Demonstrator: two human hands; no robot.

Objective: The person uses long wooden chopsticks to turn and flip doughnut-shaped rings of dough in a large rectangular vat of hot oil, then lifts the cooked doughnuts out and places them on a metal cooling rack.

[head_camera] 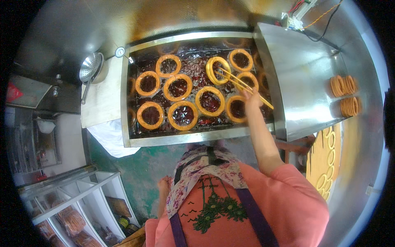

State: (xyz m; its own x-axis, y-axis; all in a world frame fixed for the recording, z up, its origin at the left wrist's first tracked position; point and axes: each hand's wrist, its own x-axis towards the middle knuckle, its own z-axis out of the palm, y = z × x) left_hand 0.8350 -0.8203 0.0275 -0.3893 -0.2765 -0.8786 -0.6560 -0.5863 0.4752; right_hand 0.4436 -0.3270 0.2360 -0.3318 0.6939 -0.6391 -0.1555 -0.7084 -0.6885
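A pair of long wooden chopsticks (237,81) is held in my right hand (253,98) over the right part of a steel fryer filled with dark oil (197,133). The chopstick tips reach into a pale yellow dough ring (210,70), which looks tilted at the oil's surface. Several golden dough rings float about it, among them one ring (209,88) just below and another (240,50) at the upper right. My left hand (164,182) hangs low beside my body, away from the fryer; it seems to hold nothing, though its fingers are not clear.
Stacks of fried rings (349,106) stand on the steel side tray (302,89) at right. Raw rings lie on a wooden board (314,160) below it. A perforated ladle (90,68) and dial thermometer (120,52) are at left. A shelf rack (77,197) stands lower left.
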